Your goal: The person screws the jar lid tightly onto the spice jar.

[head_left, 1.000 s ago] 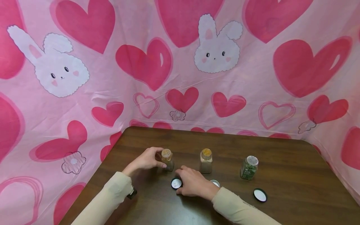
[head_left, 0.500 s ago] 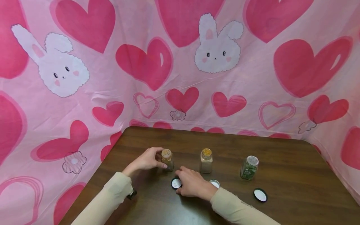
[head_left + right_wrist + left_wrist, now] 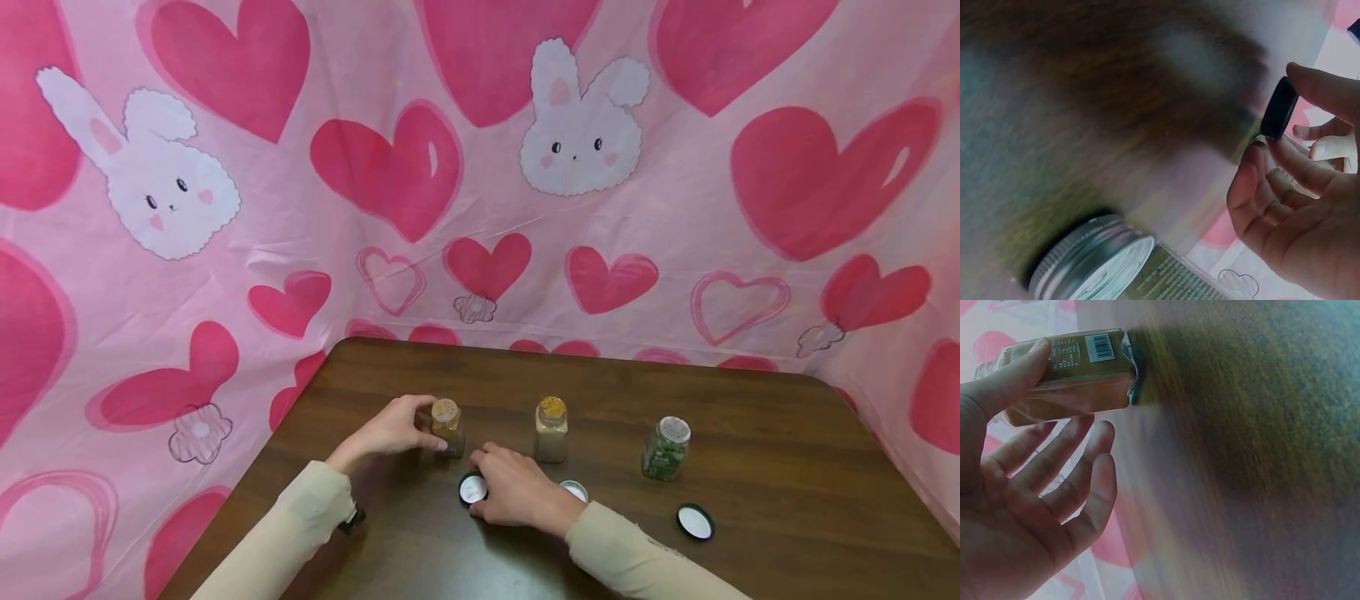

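My left hand (image 3: 393,427) holds a square glass spice jar (image 3: 452,435) of brown powder, which stands upright on the table with a perforated shaker top. In the left wrist view the thumb lies along the jar (image 3: 1085,400) near its barcode label, and the other fingers are on the opposite side. My right hand (image 3: 517,487) pinches a black jar lid (image 3: 473,489) by its edge, its white inner side up. Thumb and fingertips sit on the black rim (image 3: 1279,107) in the right wrist view; I cannot tell whether the lid touches the table.
A jar of pale brown powder with a yellow top (image 3: 551,433) stands behind my right hand. Partly hidden by the right wrist lies a silver-edged lid (image 3: 574,489). Farther right are a jar of green flakes (image 3: 665,450) and another black-rimmed lid (image 3: 695,522).
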{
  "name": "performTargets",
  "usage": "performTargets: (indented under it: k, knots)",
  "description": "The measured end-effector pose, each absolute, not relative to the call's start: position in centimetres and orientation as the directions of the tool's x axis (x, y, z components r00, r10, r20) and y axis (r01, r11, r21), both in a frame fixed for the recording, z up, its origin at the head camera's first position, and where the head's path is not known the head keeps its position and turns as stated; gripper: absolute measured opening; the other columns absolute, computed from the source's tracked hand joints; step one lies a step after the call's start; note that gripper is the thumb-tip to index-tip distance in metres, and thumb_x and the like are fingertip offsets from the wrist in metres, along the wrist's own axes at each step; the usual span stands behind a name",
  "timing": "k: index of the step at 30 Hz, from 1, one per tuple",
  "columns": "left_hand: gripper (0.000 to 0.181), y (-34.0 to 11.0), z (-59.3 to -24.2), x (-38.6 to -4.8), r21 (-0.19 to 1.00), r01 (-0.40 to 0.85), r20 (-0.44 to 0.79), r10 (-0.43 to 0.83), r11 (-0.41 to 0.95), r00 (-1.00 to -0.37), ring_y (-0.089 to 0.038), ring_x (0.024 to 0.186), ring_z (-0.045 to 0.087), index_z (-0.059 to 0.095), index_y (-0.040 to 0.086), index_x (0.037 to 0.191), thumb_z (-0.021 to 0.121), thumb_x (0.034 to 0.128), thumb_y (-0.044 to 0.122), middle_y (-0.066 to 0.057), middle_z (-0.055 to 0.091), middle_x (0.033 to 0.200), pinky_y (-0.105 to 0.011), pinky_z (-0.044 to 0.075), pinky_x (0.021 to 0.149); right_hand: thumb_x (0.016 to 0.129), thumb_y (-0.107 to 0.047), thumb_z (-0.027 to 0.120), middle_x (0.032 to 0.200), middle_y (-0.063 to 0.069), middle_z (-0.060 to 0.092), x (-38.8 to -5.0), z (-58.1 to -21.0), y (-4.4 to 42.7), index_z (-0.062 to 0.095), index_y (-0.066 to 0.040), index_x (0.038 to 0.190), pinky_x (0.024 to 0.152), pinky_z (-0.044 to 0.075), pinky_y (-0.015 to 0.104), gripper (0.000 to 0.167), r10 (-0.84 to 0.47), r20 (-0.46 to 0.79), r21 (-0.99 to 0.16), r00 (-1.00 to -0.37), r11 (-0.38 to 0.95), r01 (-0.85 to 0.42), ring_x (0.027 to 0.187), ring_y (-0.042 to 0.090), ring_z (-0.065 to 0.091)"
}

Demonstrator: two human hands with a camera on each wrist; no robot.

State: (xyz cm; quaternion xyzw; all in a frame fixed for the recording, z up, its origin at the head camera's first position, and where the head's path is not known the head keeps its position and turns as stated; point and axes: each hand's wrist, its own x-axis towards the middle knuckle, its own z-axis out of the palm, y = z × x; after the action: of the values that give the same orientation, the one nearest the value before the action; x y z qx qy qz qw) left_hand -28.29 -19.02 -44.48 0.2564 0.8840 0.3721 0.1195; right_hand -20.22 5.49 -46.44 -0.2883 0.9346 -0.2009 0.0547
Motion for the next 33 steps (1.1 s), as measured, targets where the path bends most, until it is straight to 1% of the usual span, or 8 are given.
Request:
performTargets:
  k: [6,12,16,19,25,30,33]
  knots:
    - [0.049,-19.08,-44.64,-28.30,0.727,0.383,-0.004,0.561,0.570,-0.828,-0.018,0.089,0.067,0.067,0.002,0.124,0.092,0.0838,0.015,-0.005,0.073,0.109,-0.038,0.058,0.083,0.076,-0.030,0.091,0.090,-0.007,0.060,-20.40,-46.58,5.76,0.070,-0.012,0.102,0.068,0.050,0.029,0.038,-0.556,0.069,-0.482,-0.828,0.709,-0.516,0.079,0.008,0.056]
    - [0.047,-18.99,-44.49,-28.33,0.728,0.373,-0.011,0.553,0.576,-0.833,-0.019,0.090,0.068,0.068,0.004,0.124,0.091,0.0843,0.015,-0.004,0.074,0.109,-0.041,0.058,0.085,0.074,-0.023,0.088,0.084,-0.010,0.061,-20.50,-46.70,5.84,0.070,-0.012,0.098,0.067,0.049,0.024,0.032,-0.543,0.130,-0.577,-0.830,0.639,-0.508,0.075,0.006,0.056]
    - [0.048,-18.98,-44.58,-28.39,0.740,0.358,-0.020,0.550,0.570,-0.835,-0.019,0.091,0.069,0.068,0.004,0.125,0.091,0.0844,0.015,-0.004,0.074,0.109,-0.042,0.058,0.087,0.076,-0.022,0.086,0.091,-0.007,0.061,-20.41,-46.73,5.88,0.073,-0.009,0.103,0.072,0.051,0.025,0.034,-0.526,0.149,-0.582,-0.837,0.638,-0.504,0.080,0.007,0.057]
    - [0.048,-19.01,-44.67,-28.44,0.746,0.348,-0.027,0.548,0.567,-0.836,-0.019,0.092,0.070,0.067,0.004,0.126,0.091,0.0847,0.014,-0.004,0.074,0.110,-0.042,0.058,0.087,0.076,-0.023,0.086,0.096,-0.004,0.061,-20.37,-46.84,5.92,0.071,-0.007,0.107,0.075,0.052,0.027,0.037,-0.509,0.149,-0.570,-0.848,0.656,-0.494,0.083,0.009,0.058]
    - [0.048,-19.09,-44.74,-28.48,0.752,0.340,-0.035,0.549,0.565,-0.835,-0.018,0.088,0.068,0.067,0.004,0.127,0.090,0.0850,0.013,-0.003,0.073,0.108,-0.040,0.056,0.084,0.076,-0.019,0.088,0.094,-0.003,0.060,-20.41,-47.11,6.07,0.064,-0.010,0.103,0.073,0.051,0.028,0.037,-0.485,0.130,-0.599,-0.865,0.657,-0.459,0.082,0.011,0.057]
    - [0.049,-19.01,-44.63,-28.44,0.759,0.337,-0.038,0.555,0.557,-0.831,-0.018,0.086,0.067,0.066,0.003,0.128,0.089,0.0861,0.013,-0.003,0.072,0.108,-0.038,0.055,0.082,0.073,-0.015,0.088,0.090,-0.002,0.064,-20.63,-47.20,6.17,0.065,-0.010,0.103,0.070,0.051,0.027,0.038,-0.478,0.139,-0.631,-0.867,0.632,-0.450,0.079,0.009,0.059]
    - [0.049,-18.94,-44.58,-28.42,0.764,0.342,-0.033,0.561,0.548,-0.827,-0.018,0.087,0.067,0.066,0.003,0.128,0.089,0.0861,0.013,-0.004,0.072,0.109,-0.036,0.056,0.081,0.072,-0.014,0.087,0.090,-0.002,0.067,-20.72,-47.16,6.13,0.067,-0.009,0.104,0.070,0.052,0.026,0.038,-0.466,0.179,-0.650,-0.867,0.606,-0.460,0.079,0.008,0.060]
